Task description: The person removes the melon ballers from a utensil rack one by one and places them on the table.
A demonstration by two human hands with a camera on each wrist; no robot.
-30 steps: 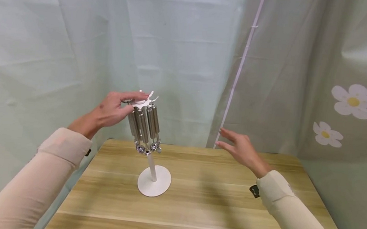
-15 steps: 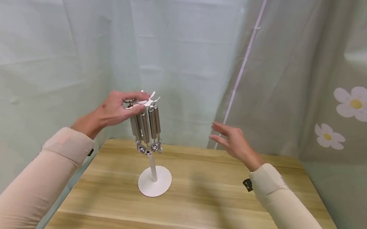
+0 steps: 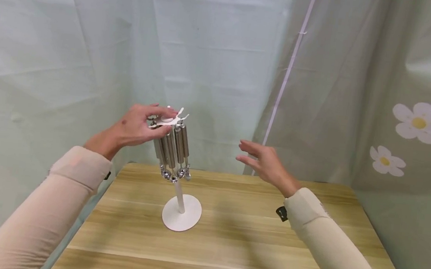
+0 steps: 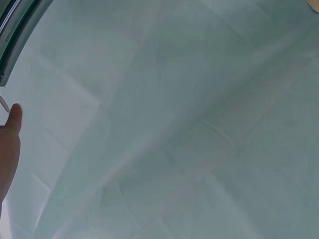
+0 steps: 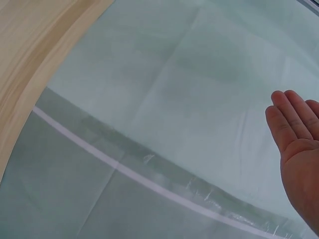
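A white stand (image 3: 181, 211) sits left of centre in the head view, its round base on the wooden table (image 3: 236, 240) and its thin pole rising to a hooked top where a cluster of metal tubes (image 3: 173, 150) hangs, small shiny balls at their lower ends. The left hand (image 3: 138, 125) is at that top, fingers curled over the white hook piece and pinching it. The right hand (image 3: 261, 160) hovers to the right of the tubes, well apart from them, fingers straight and relaxed, holding nothing. A pale green curtain (image 3: 91, 53) fills the background, with flower prints (image 3: 421, 122) at right.
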